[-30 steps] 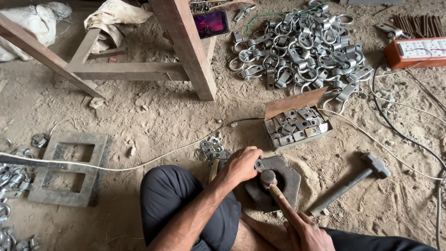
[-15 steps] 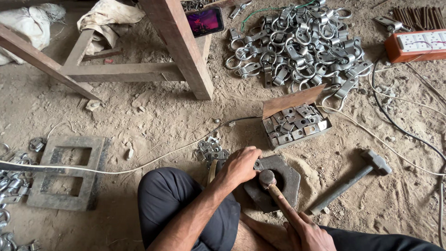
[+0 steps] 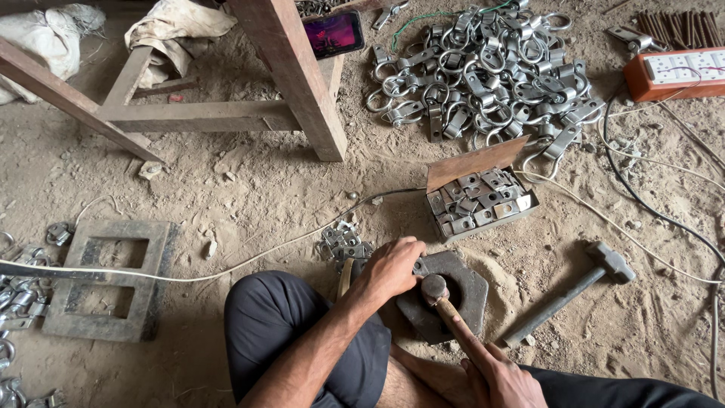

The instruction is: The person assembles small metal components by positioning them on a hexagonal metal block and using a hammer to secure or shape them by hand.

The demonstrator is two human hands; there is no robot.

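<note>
Head view, looking down over a bent knee in dark trousers [image 3: 302, 332] at sandy ground.

Left forearm angled up from the lower left, crossing the knee, wrist slightly bent. Left hand [image 3: 391, 270] curled palm-down, fingers pressed together at the near edge of a dark metal block [image 3: 462, 291] half sunk in the sand, pinching something small there. Held piece hidden under the fingers; impossible to name.

Right hand [image 3: 502, 378] low at the bottom edge, partly cut off, wrapped tight around a wooden hammer handle. Small hammer [image 3: 436, 290] slanting up and left from that fist, rounded head resting on or just above the block, right beside the left fingertips. Contact between head and block hard to judge.

Just beyond the left hand, a small heap of metal clips [image 3: 343, 242] on the sand. Farther up and right, an open box [image 3: 483, 202] packed with similar flat metal pieces, brown lid tilted back. Well above that, a large pile of shackles [image 3: 483, 68]. Right of the block, a bigger hammer [image 3: 566, 295] lying flat, untouched. Pale cord [image 3: 249, 264] trailing across the ground. Wooden table leg [image 3: 291, 75] at upper centre, square metal frame [image 3: 106, 279] at left, orange power strip [image 3: 676, 72] at upper right, partly cut off.
</note>
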